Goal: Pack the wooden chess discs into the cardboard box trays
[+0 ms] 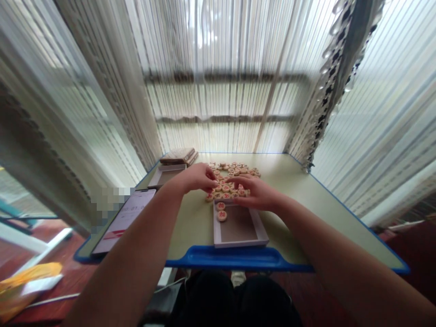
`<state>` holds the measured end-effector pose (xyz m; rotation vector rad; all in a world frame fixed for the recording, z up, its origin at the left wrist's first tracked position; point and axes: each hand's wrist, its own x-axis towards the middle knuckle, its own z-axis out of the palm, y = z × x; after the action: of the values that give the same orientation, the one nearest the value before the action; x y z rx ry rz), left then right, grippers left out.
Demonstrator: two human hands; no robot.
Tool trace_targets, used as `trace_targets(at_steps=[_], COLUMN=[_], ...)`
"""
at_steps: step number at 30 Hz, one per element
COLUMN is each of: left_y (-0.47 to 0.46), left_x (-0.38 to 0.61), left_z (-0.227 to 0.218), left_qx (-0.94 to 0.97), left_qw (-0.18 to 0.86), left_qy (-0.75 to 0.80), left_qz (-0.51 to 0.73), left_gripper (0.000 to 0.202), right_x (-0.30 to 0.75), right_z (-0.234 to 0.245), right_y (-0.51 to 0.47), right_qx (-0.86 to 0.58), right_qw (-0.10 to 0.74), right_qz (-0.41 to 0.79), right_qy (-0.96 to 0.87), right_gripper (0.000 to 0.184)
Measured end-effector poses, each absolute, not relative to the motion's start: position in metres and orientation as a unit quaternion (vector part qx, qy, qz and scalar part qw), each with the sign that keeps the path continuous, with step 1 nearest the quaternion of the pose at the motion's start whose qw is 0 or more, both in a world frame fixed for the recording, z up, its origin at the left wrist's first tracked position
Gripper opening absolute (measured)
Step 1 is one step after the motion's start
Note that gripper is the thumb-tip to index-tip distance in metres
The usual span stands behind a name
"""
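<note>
Round wooden Chinese chess pieces with red and dark characters lie crowded together on the table behind an open white box tray. Two pieces with red characters lie inside the tray, along its left side. At the left edge of the crowd, my left hand has its fingers curled in a pinch; what lies between the tips is too small to make out. My right hand hovers over the front right pieces and the tray's far rim, its index finger and thumb spread apart. Part of the crowd is hidden under it.
A phone showing a timer lies at the table's left edge. Behind it are a second open box tray and a folded brown stack. A blue molded trough edges the table's front. Curtains hang behind.
</note>
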<state>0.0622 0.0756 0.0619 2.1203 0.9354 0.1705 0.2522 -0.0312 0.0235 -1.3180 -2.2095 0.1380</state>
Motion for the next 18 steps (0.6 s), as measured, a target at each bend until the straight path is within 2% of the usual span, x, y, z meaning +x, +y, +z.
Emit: trace_targets(at_steps=[2, 3, 8, 14, 18], left_y=[0.070, 0.067, 0.059, 0.059, 0.060], left_x=[0.066, 0.068, 0.072, 0.068, 0.069], left_z=[0.062, 0.063, 0.066, 0.070, 0.069], left_qx=[0.824, 0.821, 0.828, 0.826, 0.839], left_qw=[0.456, 0.468, 0.475, 0.472, 0.455], left_qy=[0.329, 0.320, 0.293, 0.306, 0.299], left_qz=[0.075, 0.069, 0.047, 0.022, -0.020], left_gripper=[0.028, 0.029, 0.028, 0.030, 0.030], right_x=[0.248, 0.246, 0.240, 0.235, 0.231], right_z=[0.022, 0.021, 0.013, 0.016, 0.019], right_y=[-0.033, -0.032, -0.027, -0.029, -0.031], right_qx=[-0.494, -0.498, -0.492, -0.487, -0.490], right_qw=[0.320, 0.333, 0.346, 0.368, 0.346], right_qz=[0.035, 0.019, -0.077, -0.088, -0.063], right_qy=[-0.808, -0.801, -0.795, -0.787, -0.798], right_gripper=[0.055, 0.052, 0.016, 0.013, 0.012])
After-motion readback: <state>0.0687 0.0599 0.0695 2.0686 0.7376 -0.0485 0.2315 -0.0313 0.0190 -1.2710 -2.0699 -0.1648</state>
